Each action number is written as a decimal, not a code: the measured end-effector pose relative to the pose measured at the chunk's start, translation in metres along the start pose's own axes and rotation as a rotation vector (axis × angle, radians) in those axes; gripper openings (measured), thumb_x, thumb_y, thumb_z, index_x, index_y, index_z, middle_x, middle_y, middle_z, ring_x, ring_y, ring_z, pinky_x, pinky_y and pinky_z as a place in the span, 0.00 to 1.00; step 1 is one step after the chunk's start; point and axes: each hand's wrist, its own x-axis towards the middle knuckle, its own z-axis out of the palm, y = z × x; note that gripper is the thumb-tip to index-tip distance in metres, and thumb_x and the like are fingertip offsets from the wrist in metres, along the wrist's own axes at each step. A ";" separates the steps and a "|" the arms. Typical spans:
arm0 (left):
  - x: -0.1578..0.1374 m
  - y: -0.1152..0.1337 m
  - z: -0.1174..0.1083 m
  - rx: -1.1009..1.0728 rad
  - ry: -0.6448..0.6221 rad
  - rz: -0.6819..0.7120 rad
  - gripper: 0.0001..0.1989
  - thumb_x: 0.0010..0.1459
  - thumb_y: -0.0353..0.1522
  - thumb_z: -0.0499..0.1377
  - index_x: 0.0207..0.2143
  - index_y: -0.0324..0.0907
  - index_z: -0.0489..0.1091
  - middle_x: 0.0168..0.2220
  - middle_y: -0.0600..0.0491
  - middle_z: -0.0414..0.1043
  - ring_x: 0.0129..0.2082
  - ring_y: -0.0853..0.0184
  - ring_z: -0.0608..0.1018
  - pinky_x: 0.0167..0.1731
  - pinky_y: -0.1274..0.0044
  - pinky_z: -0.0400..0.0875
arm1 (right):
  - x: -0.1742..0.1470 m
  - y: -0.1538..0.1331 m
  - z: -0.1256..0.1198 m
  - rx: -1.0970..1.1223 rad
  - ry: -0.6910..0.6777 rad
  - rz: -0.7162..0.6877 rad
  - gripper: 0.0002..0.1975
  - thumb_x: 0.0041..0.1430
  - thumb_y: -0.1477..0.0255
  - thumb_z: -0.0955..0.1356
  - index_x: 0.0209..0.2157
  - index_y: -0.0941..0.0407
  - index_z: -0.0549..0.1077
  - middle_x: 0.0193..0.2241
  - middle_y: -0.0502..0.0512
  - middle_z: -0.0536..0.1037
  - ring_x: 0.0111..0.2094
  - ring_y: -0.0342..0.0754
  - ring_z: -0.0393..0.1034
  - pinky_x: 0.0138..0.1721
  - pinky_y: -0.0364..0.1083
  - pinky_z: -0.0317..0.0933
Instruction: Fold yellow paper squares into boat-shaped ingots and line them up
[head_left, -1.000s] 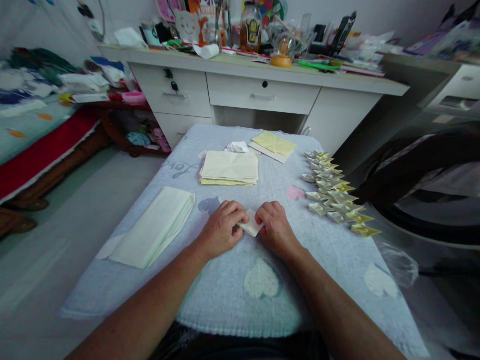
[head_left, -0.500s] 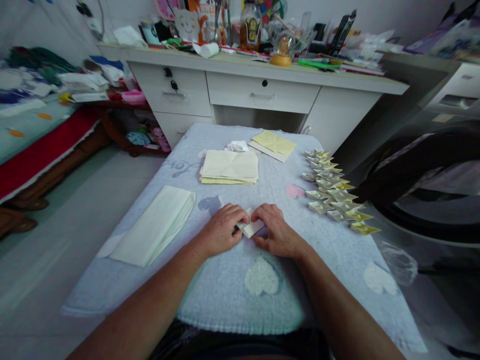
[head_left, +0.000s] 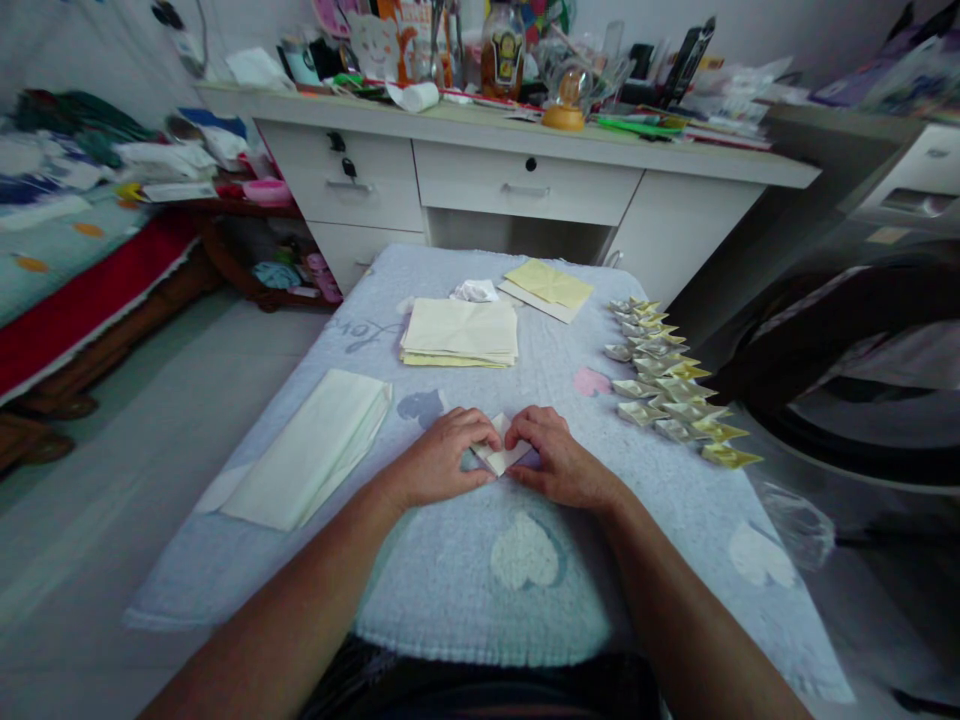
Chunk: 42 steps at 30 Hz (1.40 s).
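A small piece of folded paper [head_left: 501, 458], pale cream and diamond-shaped, lies on the cloth-covered table between my hands. My left hand [head_left: 450, 455] curves around its left side, the thumb and fingers closed on its edge. On the opposite side my right hand [head_left: 553, 455] pinches the right part of the same paper. Fingers cover both of its side corners. Beyond my hands is a stack of paper sheets [head_left: 459, 332], cream on top with yellow below. Several small folded paper boats [head_left: 667, 385] stand in rows along the table's right side.
The patterned blue cloth [head_left: 450, 590] covers the table. A thick folded pad of pale paper [head_left: 307, 450] lies at left. Yellow and white sheets [head_left: 551, 288] and a crumpled white tissue [head_left: 474, 291] are at the back. A cluttered desk [head_left: 525, 190] stands behind, a front-loading washing machine [head_left: 885, 330] at right.
My left thumb and lower fingers have shifted right, toward the near corner of the folded paper. My right hand has moved only slightly. The other papers stay where they were.
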 end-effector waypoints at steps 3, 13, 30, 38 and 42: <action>0.000 -0.003 -0.002 -0.030 -0.017 0.006 0.12 0.51 0.27 0.62 0.40 0.44 0.71 0.41 0.52 0.70 0.46 0.62 0.71 0.48 0.70 0.64 | 0.000 0.001 0.000 0.005 -0.006 0.005 0.12 0.52 0.73 0.72 0.39 0.54 0.70 0.40 0.53 0.68 0.44 0.51 0.59 0.47 0.51 0.52; 0.001 -0.002 -0.003 -0.052 -0.015 -0.016 0.06 0.56 0.28 0.60 0.38 0.43 0.72 0.40 0.52 0.71 0.44 0.63 0.71 0.47 0.72 0.65 | 0.002 0.003 0.003 0.006 0.014 0.007 0.09 0.53 0.75 0.72 0.38 0.53 0.73 0.40 0.53 0.69 0.45 0.51 0.60 0.48 0.50 0.52; 0.004 -0.003 0.009 0.111 0.133 0.013 0.05 0.59 0.26 0.57 0.32 0.40 0.72 0.31 0.52 0.72 0.35 0.65 0.72 0.37 0.74 0.65 | 0.004 0.001 0.005 -0.051 0.124 0.060 0.10 0.53 0.75 0.72 0.38 0.55 0.72 0.40 0.55 0.70 0.43 0.51 0.60 0.46 0.50 0.54; 0.002 -0.005 0.010 0.126 0.153 0.026 0.04 0.54 0.24 0.59 0.31 0.41 0.71 0.33 0.52 0.72 0.38 0.64 0.72 0.39 0.74 0.66 | 0.002 0.000 0.005 -0.085 0.099 0.094 0.08 0.52 0.79 0.69 0.35 0.55 0.73 0.39 0.54 0.70 0.43 0.51 0.60 0.46 0.49 0.54; 0.002 -0.004 0.009 0.122 0.120 0.024 0.05 0.56 0.25 0.58 0.30 0.41 0.71 0.32 0.52 0.72 0.36 0.65 0.73 0.38 0.74 0.66 | 0.003 0.002 0.005 -0.085 0.102 0.090 0.07 0.52 0.80 0.68 0.34 0.55 0.73 0.38 0.54 0.71 0.42 0.50 0.61 0.46 0.49 0.53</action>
